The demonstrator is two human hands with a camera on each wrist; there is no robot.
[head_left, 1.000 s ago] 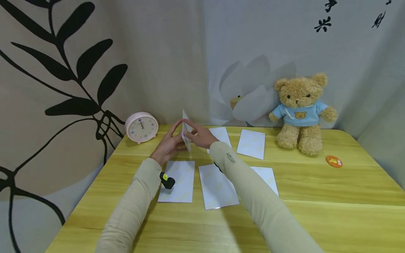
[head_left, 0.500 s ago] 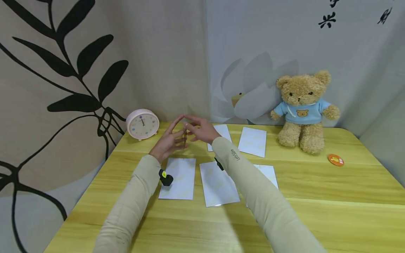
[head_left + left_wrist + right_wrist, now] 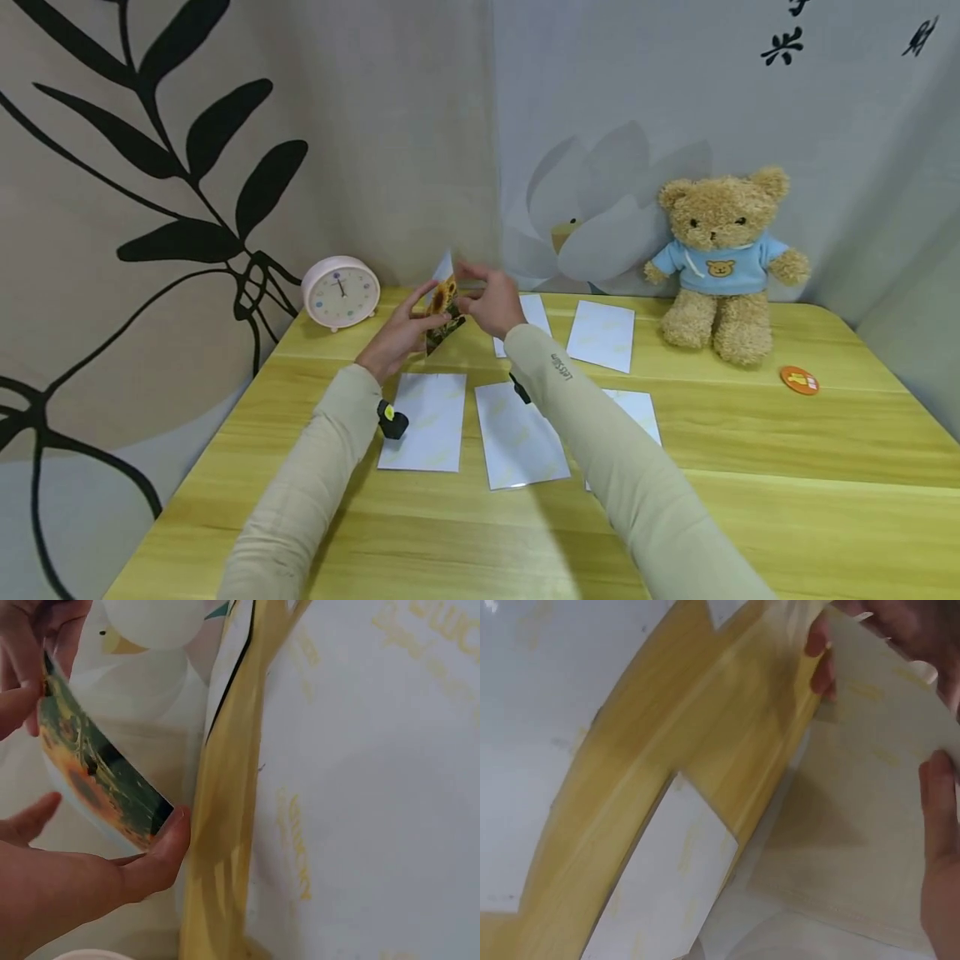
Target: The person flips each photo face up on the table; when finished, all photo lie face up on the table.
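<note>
Left hand (image 3: 396, 335) and right hand (image 3: 497, 305) pinch a sunflower card (image 3: 442, 298), long axis upright: pale-blue end towards twelve o'clock, dark-green six.

Six cards (image 3: 442, 302), two hands (image 3: 393, 340) (image 3: 497, 305), one clock (image 3: 341, 293), one bear (image 3: 718, 271), one disc (image 3: 799, 381).

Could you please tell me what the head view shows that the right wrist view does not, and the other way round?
Only the head view: the teddy bear, the orange disc and the sunflower picture on the held card.
Only the right wrist view: that card's white back, with faint yellow marks.
Both: parts of the left hand and right hand, the held card, and white sheets on the wooden table.
</note>
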